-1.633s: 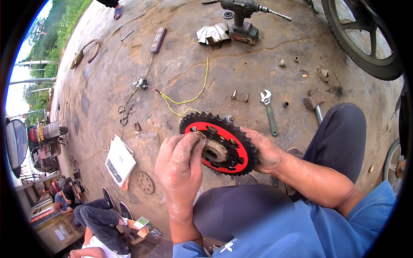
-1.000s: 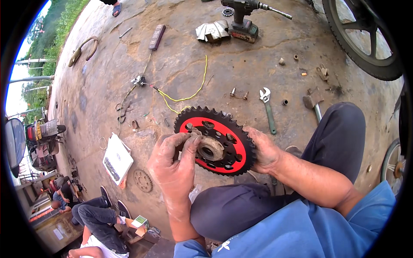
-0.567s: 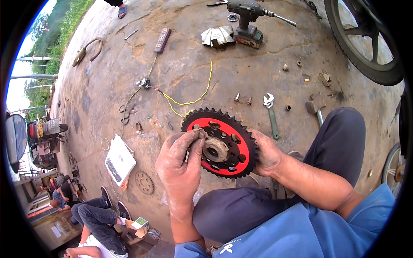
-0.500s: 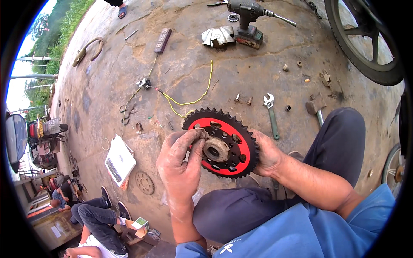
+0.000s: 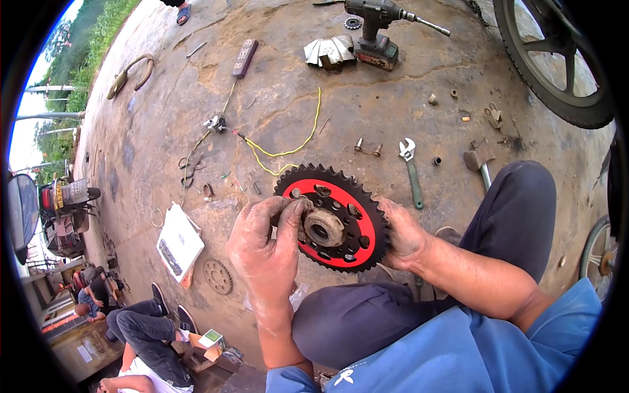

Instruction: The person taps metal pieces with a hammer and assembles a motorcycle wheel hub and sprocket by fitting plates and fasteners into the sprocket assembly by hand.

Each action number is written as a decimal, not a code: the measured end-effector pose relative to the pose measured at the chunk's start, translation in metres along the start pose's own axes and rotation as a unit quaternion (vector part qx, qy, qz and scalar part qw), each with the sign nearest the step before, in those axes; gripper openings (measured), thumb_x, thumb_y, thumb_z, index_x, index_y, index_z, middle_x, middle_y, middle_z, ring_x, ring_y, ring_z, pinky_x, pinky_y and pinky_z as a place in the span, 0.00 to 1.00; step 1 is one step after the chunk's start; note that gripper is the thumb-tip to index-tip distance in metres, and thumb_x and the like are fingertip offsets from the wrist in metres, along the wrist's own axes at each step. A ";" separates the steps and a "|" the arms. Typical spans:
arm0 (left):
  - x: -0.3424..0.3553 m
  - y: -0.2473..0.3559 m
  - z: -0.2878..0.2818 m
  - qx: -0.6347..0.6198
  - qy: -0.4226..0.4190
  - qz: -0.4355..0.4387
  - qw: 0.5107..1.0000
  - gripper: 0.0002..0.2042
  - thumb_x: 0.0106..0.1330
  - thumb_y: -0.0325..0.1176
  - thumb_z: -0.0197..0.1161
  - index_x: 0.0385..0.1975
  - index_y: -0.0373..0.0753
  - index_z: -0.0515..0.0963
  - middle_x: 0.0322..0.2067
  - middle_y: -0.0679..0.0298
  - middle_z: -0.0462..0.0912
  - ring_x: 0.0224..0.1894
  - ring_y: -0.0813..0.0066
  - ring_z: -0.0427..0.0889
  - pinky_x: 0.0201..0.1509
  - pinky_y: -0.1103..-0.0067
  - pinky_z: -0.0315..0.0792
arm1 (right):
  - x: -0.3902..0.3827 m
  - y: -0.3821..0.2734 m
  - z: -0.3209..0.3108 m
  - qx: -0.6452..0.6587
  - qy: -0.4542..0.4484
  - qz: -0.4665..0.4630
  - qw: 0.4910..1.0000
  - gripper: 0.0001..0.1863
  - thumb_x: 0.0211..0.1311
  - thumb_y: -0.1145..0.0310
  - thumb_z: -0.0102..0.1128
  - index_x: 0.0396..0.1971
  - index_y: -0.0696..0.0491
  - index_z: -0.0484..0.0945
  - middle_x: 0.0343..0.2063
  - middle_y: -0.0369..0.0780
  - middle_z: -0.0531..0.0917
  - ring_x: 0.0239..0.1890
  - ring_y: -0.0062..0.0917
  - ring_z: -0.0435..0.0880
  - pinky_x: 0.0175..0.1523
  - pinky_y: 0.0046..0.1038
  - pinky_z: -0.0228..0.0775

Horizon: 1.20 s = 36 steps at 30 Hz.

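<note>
A large black sprocket (image 5: 367,223) with a red ring is tilted in front of me, above my knee. A worn, dirty round hub (image 5: 333,226) sits at its middle. My right hand (image 5: 404,237) grips the toothed rim from the right, its fingers partly hidden behind the sprocket. Beside the hub, my left hand (image 5: 263,239) is closed in a pinch, thumb and fingertips against the sprocket's upper left face near one of the holes. Whatever lies between those fingertips is too small and covered to name.
On the concrete floor lie an adjustable wrench (image 5: 412,173), a hammer (image 5: 479,158), a cordless impact driver (image 5: 375,33), bolts (image 5: 368,148), wires (image 5: 288,154) and an old sprocket (image 5: 218,276). A spoked wheel (image 5: 550,62) stands far right. Another person (image 5: 147,334) sits at lower left.
The sprocket and both hands have shifted slightly left in the picture, as has the floor around them. My left fingertips remain pinched beside the hub, and my right hand keeps its hold.
</note>
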State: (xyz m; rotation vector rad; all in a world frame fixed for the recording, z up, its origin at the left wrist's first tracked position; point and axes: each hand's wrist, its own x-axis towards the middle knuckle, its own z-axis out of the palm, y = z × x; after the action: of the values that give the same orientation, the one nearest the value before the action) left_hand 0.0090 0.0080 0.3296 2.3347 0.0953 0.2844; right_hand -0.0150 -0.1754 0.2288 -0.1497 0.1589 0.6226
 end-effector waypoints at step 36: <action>0.007 -0.015 0.002 0.022 -0.034 0.065 0.997 0.08 0.59 0.24 0.75 0.38 0.35 0.86 0.32 0.55 0.86 0.33 0.57 0.86 0.38 0.69 0.79 | 0.007 0.000 0.001 -0.035 0.124 0.016 0.991 0.28 0.78 0.51 0.56 0.63 0.59 0.75 0.58 0.44 0.84 0.55 0.30 0.87 0.64 0.38 0.80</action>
State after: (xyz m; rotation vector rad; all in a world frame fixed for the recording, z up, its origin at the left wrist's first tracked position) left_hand 0.0163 0.0184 0.3190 2.3959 -0.0855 0.2691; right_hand -0.0098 -0.1712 0.2280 -0.2936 0.3810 0.6414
